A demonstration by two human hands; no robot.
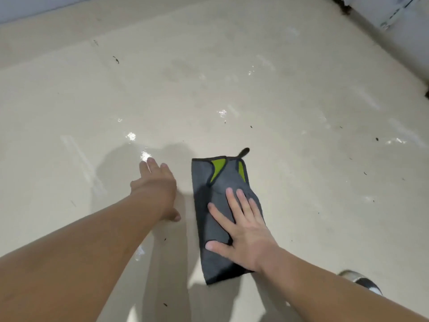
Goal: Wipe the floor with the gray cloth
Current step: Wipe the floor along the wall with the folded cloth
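Head view: right hand [241, 231], fingers spread, presses cloth [220, 217] flat; left hand [155, 184], fingers loosely together, braces on wet floor [301, 101] — it might slip there.

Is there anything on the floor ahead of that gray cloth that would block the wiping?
Nothing visible blocks it. The right hand lies flat on the gray cloth; the floor beyond holds only small dark specks and wet shine.
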